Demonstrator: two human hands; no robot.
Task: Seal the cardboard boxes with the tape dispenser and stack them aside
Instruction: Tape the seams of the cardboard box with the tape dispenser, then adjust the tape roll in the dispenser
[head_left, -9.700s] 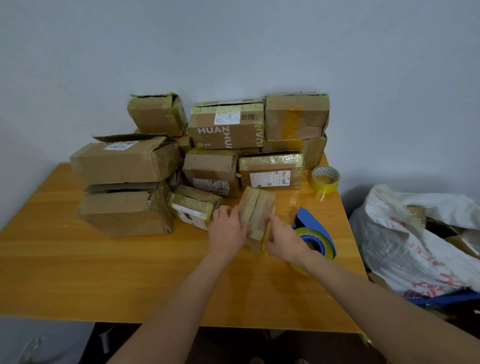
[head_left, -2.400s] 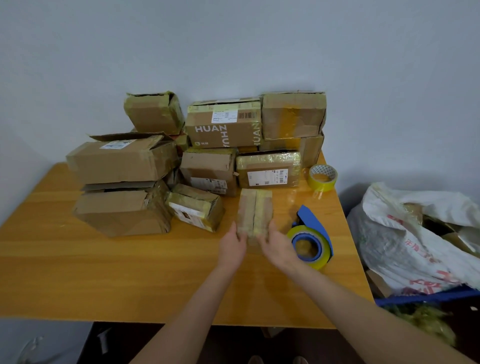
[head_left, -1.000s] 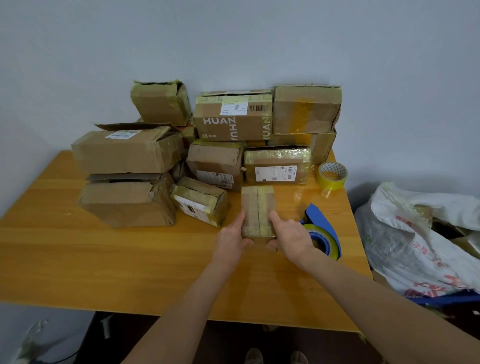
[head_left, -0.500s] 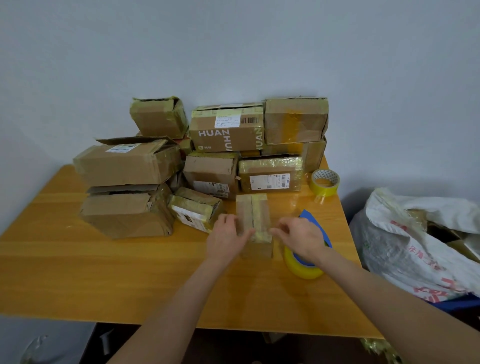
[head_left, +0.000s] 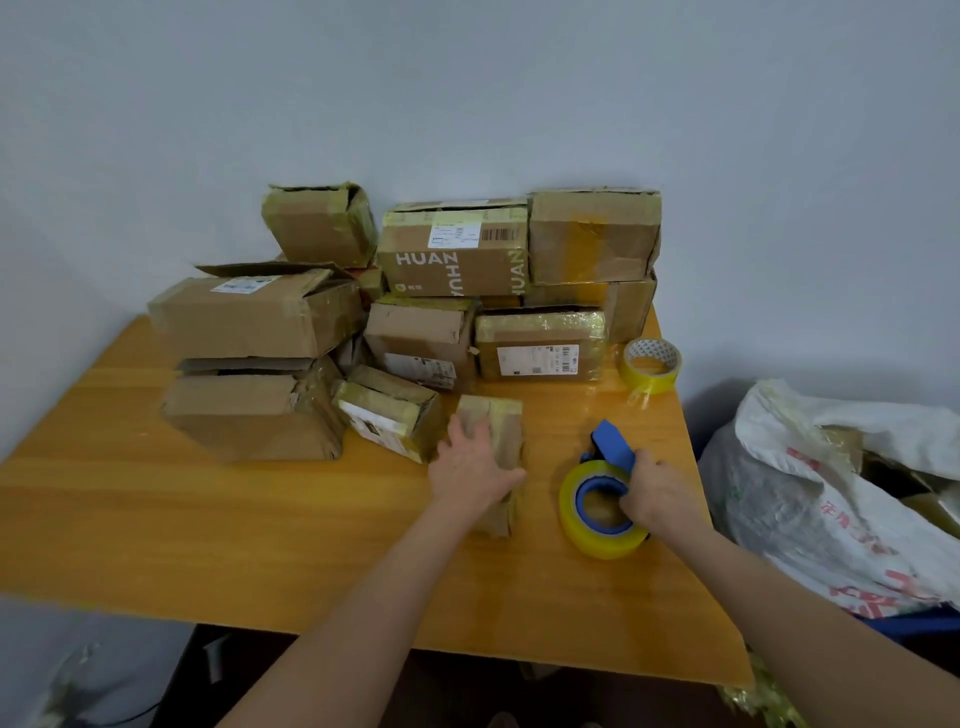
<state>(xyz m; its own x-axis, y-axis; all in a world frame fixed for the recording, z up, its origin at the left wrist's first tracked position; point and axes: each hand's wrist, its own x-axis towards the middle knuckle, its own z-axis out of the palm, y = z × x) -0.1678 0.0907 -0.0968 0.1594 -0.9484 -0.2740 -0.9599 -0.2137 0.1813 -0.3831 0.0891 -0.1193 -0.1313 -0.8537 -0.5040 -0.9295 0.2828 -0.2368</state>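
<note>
Behind the small box (head_left: 506, 431), a pile of boxes (head_left: 452, 260) is crowding the desk (head_left: 208, 519), mostly taped, some probably awaiting sealing. Your left hand (head_left: 472, 467) is pressing flat on the small box. Right of it, your right hand (head_left: 660, 493) is holding the tape dispenser (head_left: 597, 512) in a closed grip. Farther right a white sack (head_left: 831, 493) is slumping, and a spare roll (head_left: 652, 364) is lying behind-right, neither blocking you.

Right hand (head_left: 658, 493) left small box (head_left: 496, 457), now grips tape dispenser (head_left: 602, 499); left hand (head_left: 470, 467) stays on box

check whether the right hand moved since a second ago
Yes. The right hand left the small box and shifted right along the table, toward its right edge, and now grips the tape dispenser.
</note>
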